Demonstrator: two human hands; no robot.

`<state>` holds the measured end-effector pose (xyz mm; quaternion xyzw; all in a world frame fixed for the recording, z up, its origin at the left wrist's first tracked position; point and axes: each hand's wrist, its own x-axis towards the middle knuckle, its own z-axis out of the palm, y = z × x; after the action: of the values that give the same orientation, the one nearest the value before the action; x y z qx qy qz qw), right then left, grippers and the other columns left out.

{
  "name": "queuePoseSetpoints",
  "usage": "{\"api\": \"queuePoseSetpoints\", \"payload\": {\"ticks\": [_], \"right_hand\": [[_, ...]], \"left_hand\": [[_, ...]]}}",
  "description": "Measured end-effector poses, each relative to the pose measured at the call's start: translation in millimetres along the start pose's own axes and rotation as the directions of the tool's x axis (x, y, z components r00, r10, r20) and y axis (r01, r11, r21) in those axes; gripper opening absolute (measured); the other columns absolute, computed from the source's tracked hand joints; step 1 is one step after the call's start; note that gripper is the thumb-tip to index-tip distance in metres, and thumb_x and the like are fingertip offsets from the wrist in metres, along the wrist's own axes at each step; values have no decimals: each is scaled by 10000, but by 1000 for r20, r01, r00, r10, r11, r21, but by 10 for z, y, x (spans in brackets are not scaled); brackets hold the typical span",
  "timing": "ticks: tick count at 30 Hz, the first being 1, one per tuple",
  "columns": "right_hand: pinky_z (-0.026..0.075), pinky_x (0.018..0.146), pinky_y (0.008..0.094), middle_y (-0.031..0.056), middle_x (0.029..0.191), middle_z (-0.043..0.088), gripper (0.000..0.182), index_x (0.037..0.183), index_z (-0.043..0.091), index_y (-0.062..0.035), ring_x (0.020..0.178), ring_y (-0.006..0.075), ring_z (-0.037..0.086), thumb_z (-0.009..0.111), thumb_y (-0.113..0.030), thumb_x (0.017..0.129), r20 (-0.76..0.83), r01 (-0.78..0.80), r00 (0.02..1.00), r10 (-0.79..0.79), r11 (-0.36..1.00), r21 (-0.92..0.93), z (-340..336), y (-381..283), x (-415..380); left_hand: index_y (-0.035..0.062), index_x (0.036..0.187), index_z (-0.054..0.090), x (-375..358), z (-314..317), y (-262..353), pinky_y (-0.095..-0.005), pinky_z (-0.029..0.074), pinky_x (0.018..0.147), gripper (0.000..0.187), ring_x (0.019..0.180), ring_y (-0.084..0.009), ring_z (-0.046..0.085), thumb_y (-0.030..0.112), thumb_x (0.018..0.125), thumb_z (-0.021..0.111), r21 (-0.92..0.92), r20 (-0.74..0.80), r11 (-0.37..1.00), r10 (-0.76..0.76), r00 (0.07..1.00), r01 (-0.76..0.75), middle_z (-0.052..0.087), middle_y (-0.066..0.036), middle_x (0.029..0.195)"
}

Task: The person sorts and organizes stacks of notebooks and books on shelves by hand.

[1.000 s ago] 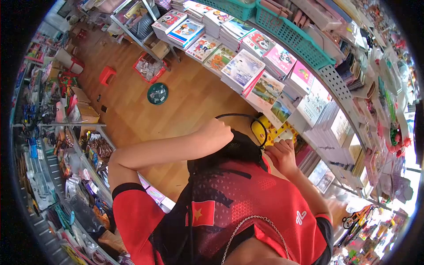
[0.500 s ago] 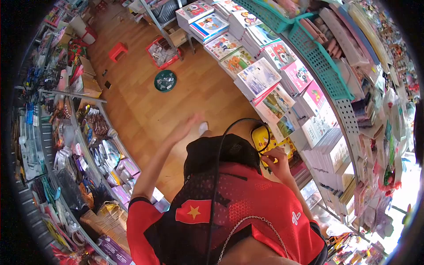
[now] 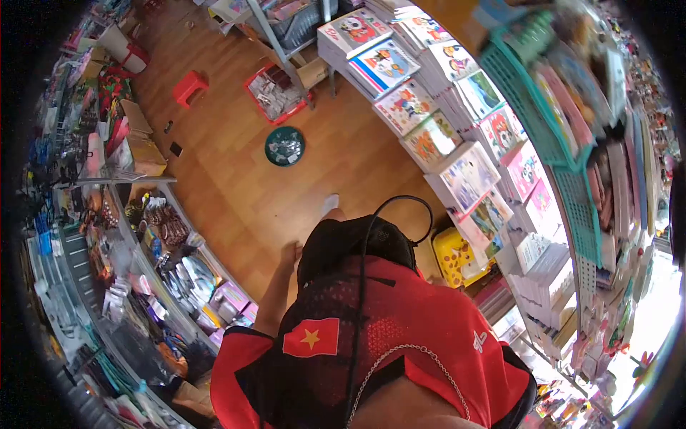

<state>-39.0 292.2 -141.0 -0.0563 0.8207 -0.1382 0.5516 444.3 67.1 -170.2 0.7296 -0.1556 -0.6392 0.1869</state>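
I look down my own body: a red shirt [image 3: 400,329] and black shorts [image 3: 350,247]. My left hand [image 3: 289,254] hangs beside my left thigh with nothing in it, above the wooden floor. My right hand is out of sight behind my body. A black cable [image 3: 366,243] runs up across my shirt and loops over the shorts. A yellow patterned box [image 3: 456,259] stands to my right, at the foot of the book shelves. One foot in a white sock [image 3: 329,205] shows ahead of me.
Stacks of picture books [image 3: 464,171] line the shelf on the right, with teal baskets [image 3: 572,164] above. Racks of small goods [image 3: 164,264] stand on my left. On the floor ahead are a green round dish [image 3: 284,146], a red basket [image 3: 275,93] and a red stool [image 3: 187,86].
My left hand came away from my front, swung out and dropped to my side. My right hand left the yellow box and went out of view. The view swung left.
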Motion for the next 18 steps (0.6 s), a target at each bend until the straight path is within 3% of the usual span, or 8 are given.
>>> {"api": "queuePoseSetpoints", "payload": {"ticks": [3, 7, 14, 18], "right_hand": [[410, 496, 247, 33, 661, 572, 322, 872, 645, -67, 544, 126, 521, 430, -304, 915, 33, -83, 996, 85, 995, -56, 392, -116, -201], [428, 506, 250, 46, 683, 592, 316, 879, 647, -56, 563, 133, 545, 433, -285, 908, -14, -101, 995, 101, 995, 5, 638, -451, -333], [460, 523, 253, 68, 723, 628, 305, 891, 650, -35, 595, 146, 585, 437, -253, 897, -21, -128, 991, 129, 991, 34, 840, -792, -264], [478, 532, 255, 81, 745, 648, 300, 898, 652, -23, 614, 153, 608, 439, -235, 890, 1, -140, 990, 140, 990, 33, 897, -1029, -74]], "left_hand": [[40, 1088, 565, -79, -561, -333, -322, 491, 743, 339, 840, -215, 615, 306, 901, 471, 247, -27, 944, -220, 975, 220, 635, -138, 942], [28, 1032, 575, -98, -834, -220, -361, 485, 735, 314, 826, -250, 612, 287, 891, 467, 371, -14, 884, -300, 954, 284, 633, -152, 919], [7, 933, 592, 723, -442, 404, -428, 474, 722, 285, 801, -312, 608, 253, 873, 460, 516, 49, 851, -149, 988, 103, 629, -176, 878], [-4, 877, 601, 1237, -164, 857, -466, 467, 714, 279, 786, -348, 605, 234, 863, 456, 711, 94, 699, 18, 995, -79, 627, -191, 854]]}}
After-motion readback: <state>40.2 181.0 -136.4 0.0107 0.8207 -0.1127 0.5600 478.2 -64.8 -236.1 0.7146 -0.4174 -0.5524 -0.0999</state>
